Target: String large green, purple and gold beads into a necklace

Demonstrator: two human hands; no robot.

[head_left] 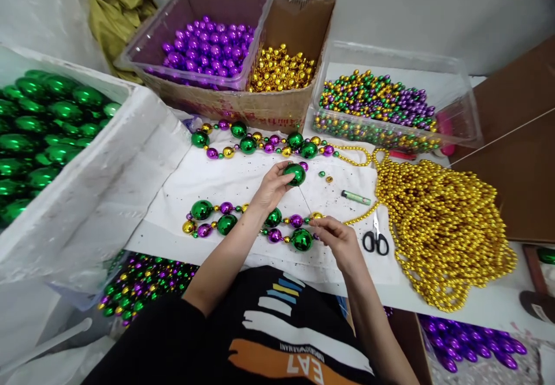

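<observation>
My left hand is closed round a large shiny green bead, gripped between thumb and fingers. A small purple bead shows just behind it. From the green bead a thin thread runs down to my right hand, whose fingertips pinch it. Below my hands lies a strand of green, purple and gold beads, partly hidden by my left forearm. A second such strand stretches across the cloth farther back. One small green bead and a gold bead lie loose to the right.
Black-handled scissors and a green tube lie right of my hands, beside a heap of gold bead chains. Behind stand a cardboard box and a clear bin of beads. A white foam box borders the left.
</observation>
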